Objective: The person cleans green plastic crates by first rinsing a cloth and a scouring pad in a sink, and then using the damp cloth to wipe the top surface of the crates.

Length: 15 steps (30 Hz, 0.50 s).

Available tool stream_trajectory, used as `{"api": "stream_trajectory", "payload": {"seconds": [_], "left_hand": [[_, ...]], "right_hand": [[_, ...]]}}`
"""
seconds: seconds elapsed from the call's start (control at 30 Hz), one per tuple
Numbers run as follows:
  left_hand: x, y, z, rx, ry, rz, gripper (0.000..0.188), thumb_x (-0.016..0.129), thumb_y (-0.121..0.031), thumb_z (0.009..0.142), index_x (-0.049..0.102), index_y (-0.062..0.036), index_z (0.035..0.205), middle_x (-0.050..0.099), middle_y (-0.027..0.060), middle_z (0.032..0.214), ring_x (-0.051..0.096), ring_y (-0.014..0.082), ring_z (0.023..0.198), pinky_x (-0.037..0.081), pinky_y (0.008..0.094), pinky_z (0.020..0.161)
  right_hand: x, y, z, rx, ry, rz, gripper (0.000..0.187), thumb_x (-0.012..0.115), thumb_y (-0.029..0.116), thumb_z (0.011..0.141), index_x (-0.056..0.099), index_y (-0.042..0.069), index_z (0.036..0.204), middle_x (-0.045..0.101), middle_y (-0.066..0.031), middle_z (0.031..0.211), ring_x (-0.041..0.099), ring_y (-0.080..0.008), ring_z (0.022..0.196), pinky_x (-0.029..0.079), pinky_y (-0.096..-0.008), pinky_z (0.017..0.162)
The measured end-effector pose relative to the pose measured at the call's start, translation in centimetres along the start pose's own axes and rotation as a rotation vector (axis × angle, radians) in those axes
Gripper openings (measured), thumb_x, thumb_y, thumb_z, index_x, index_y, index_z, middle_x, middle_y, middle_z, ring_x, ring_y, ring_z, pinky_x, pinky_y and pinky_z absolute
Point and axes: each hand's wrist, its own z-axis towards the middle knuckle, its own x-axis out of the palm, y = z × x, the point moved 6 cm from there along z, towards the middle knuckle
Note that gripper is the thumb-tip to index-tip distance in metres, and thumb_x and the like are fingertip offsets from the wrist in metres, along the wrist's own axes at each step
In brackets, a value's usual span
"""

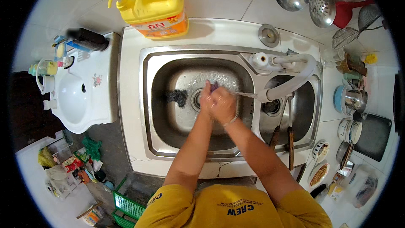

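Left grip [206, 101] and right grip [225, 104] were clasped round purple rag [214, 86], mostly hidden, over left basin [162, 118]; probably soft, light, slippery, best held bunched mid-cloth

Free room in the large basin [168, 76] lies left of the left hand [205, 101], broken by a dark clump [178, 97]. Right of the right hand [225, 104], the water stream [247, 95] and faucet spout [291, 88] bar passage; wooden-handled utensils [290, 131] cross the small basin [304, 114]. Behind the sink, a yellow jug [162, 10] obstructs the ledge [228, 27].
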Motion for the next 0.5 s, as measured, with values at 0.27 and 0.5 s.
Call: {"api": "stream_trajectory", "payload": {"seconds": [0.27, 0.5], "left_hand": [[6.4, -0.7, -4.2, -0.465, 0.039, -0.013, 0.041, 0.056, -0.034, 0.085, 0.052, -0.0031, 0.112, 0.059, 0.0089, 0.104, 0.058, 0.0191, 0.092, 0.047, 0.0347, 0.081], [4.4, -4.4, -3.9, -0.274, 0.239, 0.18, 0.033, 0.057, -0.013, 0.081, 0.05, -0.0016, 0.111, 0.057, 0.0129, 0.106, 0.059, 0.0229, 0.092, 0.049, 0.0353, 0.081]], "right_hand": [[2.1, -11.1, 1.7, 0.767, 0.078, 0.308, 0.043, 0.063, 0.035, 0.079, 0.052, 0.002, 0.054, 0.053, -0.0056, 0.055, 0.055, -0.0223, 0.057, 0.043, -0.0384, 0.057], [4.2, -11.9, -4.9, 1.166, 0.285, 1.139, 0.061, 0.061, 0.045, 0.08, 0.04, 0.005, 0.121, 0.05, -0.0107, 0.115, 0.054, -0.0217, 0.098, 0.044, -0.0391, 0.086]]}}
